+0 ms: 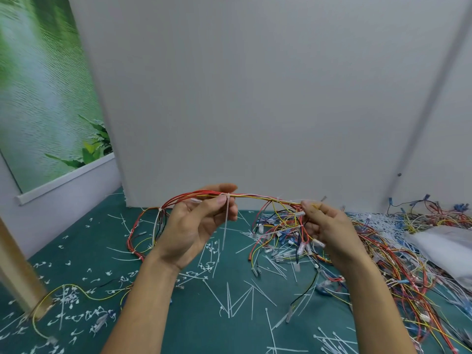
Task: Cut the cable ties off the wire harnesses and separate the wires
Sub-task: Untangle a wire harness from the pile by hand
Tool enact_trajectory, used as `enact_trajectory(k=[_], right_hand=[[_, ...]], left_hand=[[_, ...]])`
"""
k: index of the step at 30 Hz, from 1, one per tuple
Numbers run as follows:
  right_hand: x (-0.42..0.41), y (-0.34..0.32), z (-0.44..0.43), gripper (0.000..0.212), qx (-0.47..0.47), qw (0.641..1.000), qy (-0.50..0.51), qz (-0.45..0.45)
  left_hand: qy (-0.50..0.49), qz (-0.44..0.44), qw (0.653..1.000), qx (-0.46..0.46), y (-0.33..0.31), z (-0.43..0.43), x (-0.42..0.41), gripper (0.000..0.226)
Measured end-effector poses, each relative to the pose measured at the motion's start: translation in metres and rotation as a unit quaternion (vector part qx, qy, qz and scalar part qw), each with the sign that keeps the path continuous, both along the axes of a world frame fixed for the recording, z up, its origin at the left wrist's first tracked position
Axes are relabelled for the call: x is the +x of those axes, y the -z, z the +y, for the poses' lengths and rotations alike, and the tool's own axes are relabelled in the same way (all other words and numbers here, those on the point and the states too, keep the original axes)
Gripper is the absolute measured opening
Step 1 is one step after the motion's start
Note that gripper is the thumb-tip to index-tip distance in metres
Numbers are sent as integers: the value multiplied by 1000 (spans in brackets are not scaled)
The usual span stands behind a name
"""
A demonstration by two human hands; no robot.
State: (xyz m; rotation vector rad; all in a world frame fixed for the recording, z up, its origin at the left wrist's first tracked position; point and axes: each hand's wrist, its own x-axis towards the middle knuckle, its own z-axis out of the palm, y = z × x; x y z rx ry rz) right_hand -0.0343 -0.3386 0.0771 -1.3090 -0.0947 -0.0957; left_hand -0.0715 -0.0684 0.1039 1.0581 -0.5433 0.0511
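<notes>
Pinching the wire harness (255,196), left hand (196,226) and right hand (329,226) hold it raised.

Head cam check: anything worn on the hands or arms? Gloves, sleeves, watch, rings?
Nothing worn that shows. The left hand and right hand are bare: no gloves, no rings visible. The left forearm and right forearm are uncovered down to the bottom edge of the frame, with no sleeve, watch or strap in view.

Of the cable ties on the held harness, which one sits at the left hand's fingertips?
The cable tie whose long tail hangs straight down past the left hand; the other ties sit farther along the wire harness.
</notes>
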Motion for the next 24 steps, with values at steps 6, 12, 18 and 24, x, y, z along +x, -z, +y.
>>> enact_trajectory(k=[6, 12, 18, 24], right_hand=[[-11, -6, 1, 48, -221, 972, 15, 75], [-43, -37, 8, 48, -463, 845, 239, -119], [-62, -40, 67, 24, -378, 858, 27, -347], [-43, -27, 75, 8, -336, 868, 42, -364]], left_hand=[[-38, -8, 999, 11, 0, -3, -1, 31], [-41, -17, 998, 40, 1, -8, -3, 26], [-15, -30, 998, 56, -1, -12, -9, 21], [-60, -14, 994, 94, -3, -10, -9, 15]])
